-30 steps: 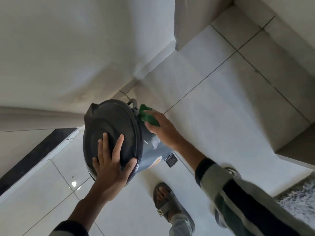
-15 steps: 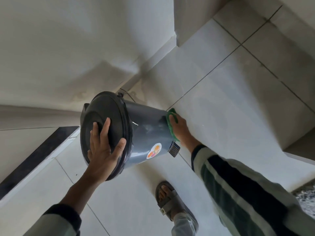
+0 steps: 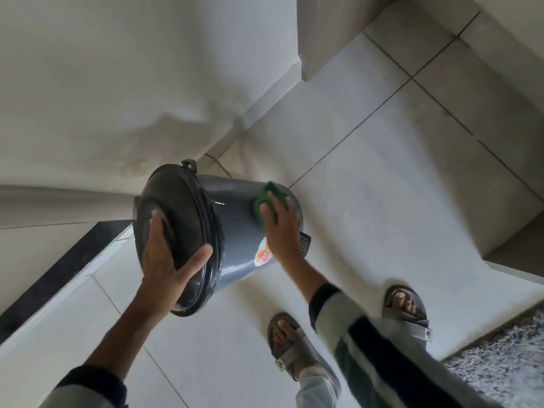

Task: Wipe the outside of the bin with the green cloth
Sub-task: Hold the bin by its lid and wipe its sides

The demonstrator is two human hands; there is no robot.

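Observation:
A dark grey bin [image 3: 232, 228] with a black lid [image 3: 176, 219] stands tilted on the tiled floor near a wall. A round sticker [image 3: 263, 254] shows on its side, and a ribbed foot pedal [image 3: 304, 241] sticks out near its base. My left hand [image 3: 167, 260] lies flat on the lid, fingers spread, thumb over the rim. My right hand [image 3: 279, 228] presses the green cloth [image 3: 266, 201] against the bin's side, above the sticker. Most of the cloth is hidden under my fingers.
A white wall [image 3: 117, 83] rises just behind the bin, with a jutting corner [image 3: 323, 33] at the upper right. My two sandalled feet [image 3: 290, 346] stand on the pale tiles below the bin. A shaggy grey rug [image 3: 506, 366] lies at the lower right. A dark strip [image 3: 59, 269] runs along the left.
My right hand slid the green cloth from the bin's rim down its far side to the base, then back up onto the side facing me. The left hand stayed on the lid.

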